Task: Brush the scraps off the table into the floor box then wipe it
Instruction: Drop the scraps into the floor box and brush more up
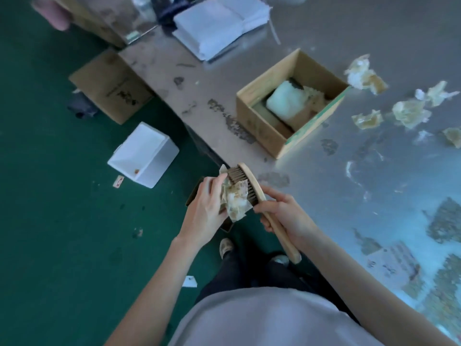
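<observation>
- wooden brush (252, 188) clenched by handle in right hand (282, 211), bristles facing left, off the table (324, 33) edge
- left hand (207, 208) fingers pinching crumpled scrap (237, 201) against bristles, above dark floor box (193, 194)
- more scraps (409, 113) on table, right of cardboard box (264, 126)

Both bare forearms reaching forward and down, left hand (208, 208) palm-down with fingers curled in a pinch, right hand (283, 212) fisted in a grip
</observation>
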A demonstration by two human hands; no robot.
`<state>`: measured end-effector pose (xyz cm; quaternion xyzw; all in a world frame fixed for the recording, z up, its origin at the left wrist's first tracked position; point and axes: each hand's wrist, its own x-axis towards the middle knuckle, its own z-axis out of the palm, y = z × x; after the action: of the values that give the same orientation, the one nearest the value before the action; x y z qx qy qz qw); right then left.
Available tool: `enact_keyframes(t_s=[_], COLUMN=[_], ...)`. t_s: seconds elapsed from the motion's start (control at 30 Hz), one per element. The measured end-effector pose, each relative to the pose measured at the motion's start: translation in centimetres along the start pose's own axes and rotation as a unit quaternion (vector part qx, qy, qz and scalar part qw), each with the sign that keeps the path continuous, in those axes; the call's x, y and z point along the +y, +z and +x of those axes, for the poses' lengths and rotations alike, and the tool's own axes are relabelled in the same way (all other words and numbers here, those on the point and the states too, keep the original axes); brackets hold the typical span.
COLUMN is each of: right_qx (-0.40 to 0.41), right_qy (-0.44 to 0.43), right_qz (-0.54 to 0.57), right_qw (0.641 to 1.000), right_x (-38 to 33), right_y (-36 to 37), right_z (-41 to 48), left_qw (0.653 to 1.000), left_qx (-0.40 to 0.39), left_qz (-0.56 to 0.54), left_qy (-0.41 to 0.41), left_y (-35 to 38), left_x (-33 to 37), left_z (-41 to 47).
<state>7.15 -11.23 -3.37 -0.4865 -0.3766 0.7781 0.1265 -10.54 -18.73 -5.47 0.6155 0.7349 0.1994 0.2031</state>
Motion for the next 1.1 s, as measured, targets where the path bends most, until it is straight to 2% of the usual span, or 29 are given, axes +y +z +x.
enact_keyframes(t_s=[0.23, 0.43, 0.6, 0.77, 0.83, 0.97, 1.1], right_qx=[-0.020, -0.002, 0.021, 0.035, 0.044, 0.050, 0.096], right_qy=[0.047, 0.093, 0.126, 0.167, 0.183, 0.209, 0.230], right_qz=[-0.014, -0.024, -0.031, -0.028, -0.036, -0.045, -0.038], right_qw=[0.999, 0.995, 0.991, 0.985, 0.981, 0.976, 0.968], right_x=[0.9, 3.5, 7.1, 11.9, 14.2, 18.5, 22.8], right_y=[6.4, 8.8, 8.3, 6.4, 5.4, 3.2, 1.7], right_z=[5.2, 11.4, 17.2, 24.7, 27.9, 33.7, 39.2], left_qw=[0.997, 0.991, 0.985, 0.974, 0.959, 0.900, 0.853], left_qx=[-0.008, -0.045, -0.069, -0.085, -0.087, -0.059, -0.039], left_qz=[-0.013, -0.009, -0.025, -0.065, -0.116, -0.233, -0.306], left_qy=[-0.078, -0.128, -0.155, -0.201, -0.244, -0.364, -0.420], left_y=[-1.4, 1.0, 5.8, 14.0, 17.7, 24.6, 30.7], left_x=[-7.3, -13.4, -17.6, -22.7, -24.8, -28.1, -31.7], left_z=[-1.1, 0.4, 2.2, 4.3, 5.1, 6.7, 8.1])
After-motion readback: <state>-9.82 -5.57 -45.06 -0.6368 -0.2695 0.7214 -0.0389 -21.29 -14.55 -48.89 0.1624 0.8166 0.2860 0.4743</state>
